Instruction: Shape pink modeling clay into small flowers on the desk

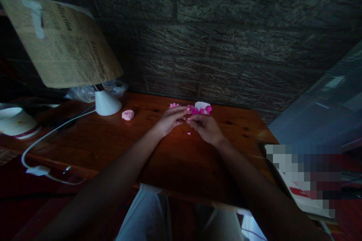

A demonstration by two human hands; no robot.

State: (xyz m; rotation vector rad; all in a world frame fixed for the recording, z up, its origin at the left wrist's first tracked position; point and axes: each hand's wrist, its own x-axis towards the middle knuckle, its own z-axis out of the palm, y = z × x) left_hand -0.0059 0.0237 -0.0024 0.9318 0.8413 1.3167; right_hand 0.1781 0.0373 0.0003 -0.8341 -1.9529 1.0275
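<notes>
Over the wooden table my two hands meet, fingertips nearly touching. My left hand is turned partly palm-in with fingers closed together; whatever lies in them is too small and dark to name. Pinched together beside it are the thumb and fingers of my right hand, their contents hidden. Just behind them sit bright magenta rounded pieces and a white lump or sheet. A pink petalled shape shows past my left hand. A tiny pink scrap lies in front.
Left of my hands sits a pale pink dough-like lump. A lamp with a white base and newsprint shade stands further left, its white cord trailing past a paper cup. A stone-patterned wall rises behind.
</notes>
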